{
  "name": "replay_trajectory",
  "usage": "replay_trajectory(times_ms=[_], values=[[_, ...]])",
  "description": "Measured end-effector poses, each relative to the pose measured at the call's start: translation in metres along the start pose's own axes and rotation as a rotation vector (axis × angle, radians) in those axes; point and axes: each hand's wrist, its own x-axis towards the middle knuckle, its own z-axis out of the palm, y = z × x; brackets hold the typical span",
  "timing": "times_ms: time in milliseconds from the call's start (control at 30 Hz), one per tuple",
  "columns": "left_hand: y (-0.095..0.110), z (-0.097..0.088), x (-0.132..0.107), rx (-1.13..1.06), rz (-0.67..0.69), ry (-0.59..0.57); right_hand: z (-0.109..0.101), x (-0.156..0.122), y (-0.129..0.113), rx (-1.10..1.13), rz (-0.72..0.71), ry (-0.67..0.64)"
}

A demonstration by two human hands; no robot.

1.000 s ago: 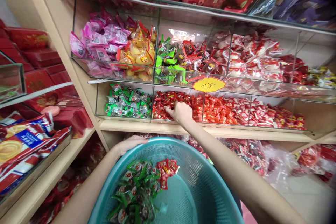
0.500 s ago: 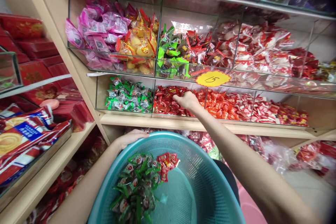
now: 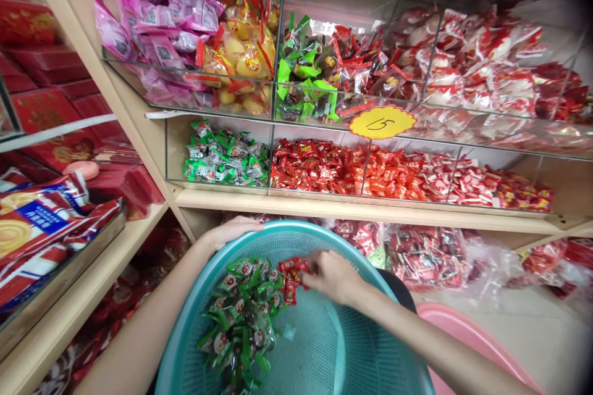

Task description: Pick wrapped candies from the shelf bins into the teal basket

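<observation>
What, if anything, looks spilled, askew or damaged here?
Nothing stands out. The left hand grips the basket by its rim, and the right hand touches red candies lying beside green candies inside it. No candy has spilled onto the shelf, and no wrapper looks torn.

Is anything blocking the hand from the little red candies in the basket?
Nothing visible. The right hand is inside the teal basket, fingers at the red candies beside the green ones.

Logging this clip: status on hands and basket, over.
Left hand grips teal basket rim. Right hand inside basket, on red candies, grip unclear. Green candies alongside. Nothing obstructing.
</observation>
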Motion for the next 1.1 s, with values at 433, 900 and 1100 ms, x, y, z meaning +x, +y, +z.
replay_trajectory(times_ms=[433, 900, 1100], values=[[0.003, 0.002, -0.003, 0.023, 0.008, -0.001, 0.047, -0.006, 0.005, -0.285, 0.072, -0.16], [0.005, 0.003, -0.005, -0.039, 0.026, 0.005, -0.079, 0.046, -0.026, -0.042, -0.149, 0.431], [0.001, 0.0, -0.004, -0.025, 0.007, 0.02, -0.101, 0.101, -0.038, -0.16, -0.014, 0.561]])
